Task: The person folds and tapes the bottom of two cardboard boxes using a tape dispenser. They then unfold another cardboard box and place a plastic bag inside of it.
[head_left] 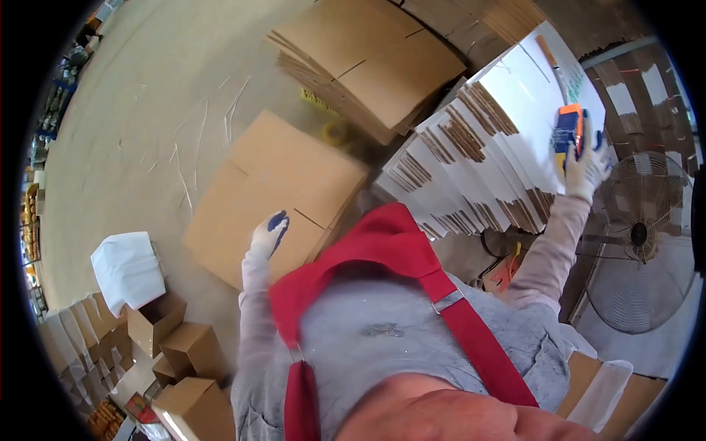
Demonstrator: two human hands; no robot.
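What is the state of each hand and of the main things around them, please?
Left hand: gloved, loosely curled.
Right hand: gloved, touching the orange-blue item.
Orange-blue item: at the right hand; lifted or resting, cannot tell.
Near brown stack: flat.
Far brown stack: flat.
White stack: flat.
Fan: upright; running or not, unclear.
White cover: draped.

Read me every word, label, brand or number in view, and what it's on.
No text is readable.
Green marks on the white cardboard stack: too blurred to read.
Orange-and-blue item at the right hand: any print too small to read.
Dark patch on the grey shirt: no letters distinguishable.
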